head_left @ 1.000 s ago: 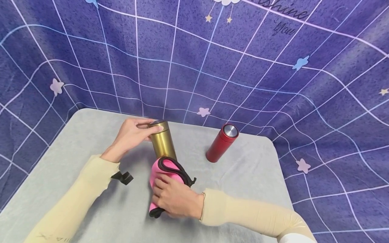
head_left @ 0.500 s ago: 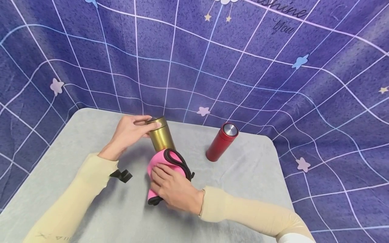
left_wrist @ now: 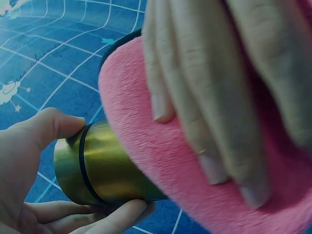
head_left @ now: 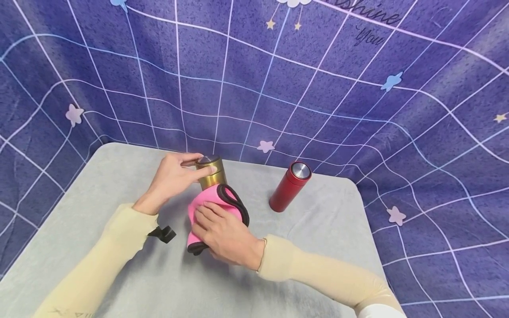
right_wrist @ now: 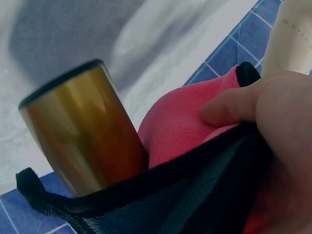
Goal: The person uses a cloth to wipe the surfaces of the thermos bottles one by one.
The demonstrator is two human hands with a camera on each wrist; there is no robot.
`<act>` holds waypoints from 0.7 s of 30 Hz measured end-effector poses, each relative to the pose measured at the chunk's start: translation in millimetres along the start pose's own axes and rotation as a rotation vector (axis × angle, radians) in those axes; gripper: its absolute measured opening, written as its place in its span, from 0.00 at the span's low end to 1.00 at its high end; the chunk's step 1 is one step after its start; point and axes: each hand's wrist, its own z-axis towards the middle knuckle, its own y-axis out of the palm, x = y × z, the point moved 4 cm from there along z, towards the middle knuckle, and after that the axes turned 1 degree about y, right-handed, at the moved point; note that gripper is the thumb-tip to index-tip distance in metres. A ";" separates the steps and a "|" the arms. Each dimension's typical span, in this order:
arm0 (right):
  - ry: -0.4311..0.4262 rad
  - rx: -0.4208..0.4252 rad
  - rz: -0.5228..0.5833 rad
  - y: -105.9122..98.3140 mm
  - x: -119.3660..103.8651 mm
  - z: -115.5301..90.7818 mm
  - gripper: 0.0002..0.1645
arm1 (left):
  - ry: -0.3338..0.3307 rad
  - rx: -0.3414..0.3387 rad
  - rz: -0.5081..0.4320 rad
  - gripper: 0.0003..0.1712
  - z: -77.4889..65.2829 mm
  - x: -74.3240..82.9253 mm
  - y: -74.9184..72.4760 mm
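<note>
My left hand (head_left: 169,181) grips a gold thermos bottle (head_left: 212,181) near its capped top, with the thumb on the near side. The bottle leans over the table. In my right hand (head_left: 228,236) is a pink plush cloth (head_left: 212,194) with black edging, wrapped around the bottle's lower part and hiding it in the head view. Close up in the left wrist view, right fingers (left_wrist: 214,97) press on the plush over the gold body. From the right wrist view, the bottle's bare base (right_wrist: 83,131) sticks out past the cloth's dark backing (right_wrist: 170,195).
A red thermos bottle (head_left: 286,192) with a silver lid top stands upright to the right. Both bottles are over a table with a light grey cover (head_left: 330,229). A black strap (head_left: 163,233) hangs at my left wrist. Behind hangs a purple grid-patterned curtain (head_left: 246,88).
My right hand and the cloth have moved up along the gold bottle toward its cap, covering more of the body in the head view. My left hand has shifted only slightly.
</note>
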 end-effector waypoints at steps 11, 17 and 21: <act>0.049 0.113 0.082 -11.4 14.5 5.1 0.15 | 0.066 -0.004 0.064 0.34 -8.2 3.2 8.7; 0.047 0.093 0.131 -15.9 18.7 4.9 0.17 | 0.016 -0.048 0.041 0.36 -13.6 4.6 10.1; 0.055 0.059 0.162 -18.0 22.4 2.5 0.25 | 0.017 -0.044 0.025 0.38 -15.4 6.6 7.7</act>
